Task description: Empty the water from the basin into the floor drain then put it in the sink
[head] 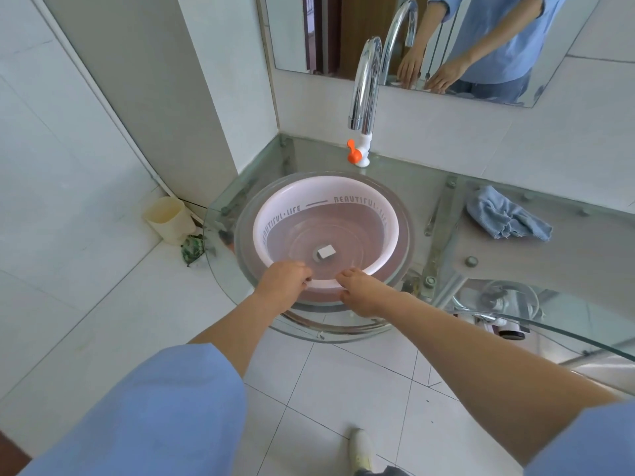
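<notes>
Basin (360, 197): round, smooth pale pink plastic with a wide rolled rim; grey letters reading "BEAUTIFUL LIFE" run round the inner wall. It sits inside the sink, its floor ringed with faint concentric ridges.
Basin contents: I cannot tell whether water is in it; a small square grey label (325, 251) shows at the centre of its floor.
Sink (405, 235): clear glass bowl, round, set into the worktop; its rim circles the basin closely on all sides.
Worktop (515, 269): thick transparent glass with a curved front edge, held by metal brackets and bolts; floor tiles and fittings show through it.
Left hand (281, 283): at the near rim of the basin, fingers curled down over the rim and gripping it.
Right hand (364, 293): just beside the left one on the same near rim, thumb lying over the top of the rim, the other fingers underneath, clasping it.
Basin relative to hands: it lies beyond both hands, away from the person, with the two grips close together on its nearest edge.
Tap (364, 84): polished chrome gooseneck, on a white base with an orange lever, standing behind the sink.
Cloth (505, 218): blue, soft and crumpled, on the worktop right of the sink.
Cup (168, 218): cream plastic, on the floor in the corner left of the sink.
Mirror (481, 36): on the wall, reflecting both hands and a blue shirt.
Floor (343, 389): glossy white square tiles.
</notes>
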A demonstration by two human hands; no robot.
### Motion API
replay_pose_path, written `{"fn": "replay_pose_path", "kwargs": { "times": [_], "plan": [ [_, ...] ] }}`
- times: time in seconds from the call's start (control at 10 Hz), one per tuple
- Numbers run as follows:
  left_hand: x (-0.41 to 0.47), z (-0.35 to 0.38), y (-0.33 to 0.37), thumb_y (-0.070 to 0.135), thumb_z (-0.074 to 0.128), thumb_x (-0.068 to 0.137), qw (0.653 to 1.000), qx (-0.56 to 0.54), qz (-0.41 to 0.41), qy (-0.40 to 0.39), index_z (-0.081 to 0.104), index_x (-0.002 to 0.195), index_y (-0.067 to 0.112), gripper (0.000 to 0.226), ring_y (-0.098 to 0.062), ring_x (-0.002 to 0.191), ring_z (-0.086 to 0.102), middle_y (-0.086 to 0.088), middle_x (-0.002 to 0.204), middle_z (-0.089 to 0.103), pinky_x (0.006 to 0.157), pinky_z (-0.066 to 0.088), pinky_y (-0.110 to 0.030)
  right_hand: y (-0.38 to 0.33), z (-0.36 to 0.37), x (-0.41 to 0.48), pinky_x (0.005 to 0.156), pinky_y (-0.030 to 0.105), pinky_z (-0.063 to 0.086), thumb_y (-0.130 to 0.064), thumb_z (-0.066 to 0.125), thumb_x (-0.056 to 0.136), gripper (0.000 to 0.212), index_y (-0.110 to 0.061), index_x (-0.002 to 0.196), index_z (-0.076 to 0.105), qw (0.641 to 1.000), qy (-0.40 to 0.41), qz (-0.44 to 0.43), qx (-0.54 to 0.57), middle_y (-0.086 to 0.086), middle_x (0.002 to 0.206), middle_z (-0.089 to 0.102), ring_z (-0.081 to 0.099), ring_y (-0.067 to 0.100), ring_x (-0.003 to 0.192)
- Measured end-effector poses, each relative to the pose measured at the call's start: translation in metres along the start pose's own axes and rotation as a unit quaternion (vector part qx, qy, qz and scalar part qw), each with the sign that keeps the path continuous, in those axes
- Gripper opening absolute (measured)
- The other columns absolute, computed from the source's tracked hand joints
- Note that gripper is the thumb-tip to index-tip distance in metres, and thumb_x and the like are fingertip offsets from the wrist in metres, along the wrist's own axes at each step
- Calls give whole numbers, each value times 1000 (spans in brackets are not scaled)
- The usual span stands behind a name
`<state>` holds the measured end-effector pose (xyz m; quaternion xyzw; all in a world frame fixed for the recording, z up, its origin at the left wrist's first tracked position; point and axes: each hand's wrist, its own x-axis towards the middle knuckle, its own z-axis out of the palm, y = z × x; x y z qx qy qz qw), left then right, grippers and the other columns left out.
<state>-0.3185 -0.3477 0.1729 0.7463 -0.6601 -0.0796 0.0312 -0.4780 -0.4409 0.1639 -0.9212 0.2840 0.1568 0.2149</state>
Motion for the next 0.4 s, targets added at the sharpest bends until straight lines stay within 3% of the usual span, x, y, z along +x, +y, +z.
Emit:
{"fn": "replay_pose_path", "kwargs": {
  "times": [0.2, 0.3, 0.4],
  "plan": [
    [4, -2, -4, 17, 47, 96, 1000, 7, -10, -4, 67, 101, 10, 22, -25, 91, 62, -6, 101, 68, 80, 48, -33, 2, -6, 2, 111, 39, 23, -20, 37, 98, 48, -3, 141, 27, 1000, -15, 4, 18, 13, 147, 32, 23, 28, 136],
    [10, -15, -11, 22, 48, 95, 998, -10, -3, 56, 64, 109, 9, 24, -25, 99, 60, -7, 107, 66, 89, 45, -34, 0, -26, 2, 109, 39, 24, -24, 41, 97, 46, -4, 138, 34, 998, 44, 2, 49, 14, 146, 34, 24, 29, 138],
    [16, -37, -13, 24, 50, 95, 979, -70, -37, 187, 56, 123, 6, 33, -28, 112, 55, -11, 122, 61, 100, 41, -38, -5, -56, 4, 102, 35, 31, -24, 41, 98, 34, -4, 124, 47, 983, 167, -12, 80, 14, 136, 45, 32, 28, 134]
  ]
}}
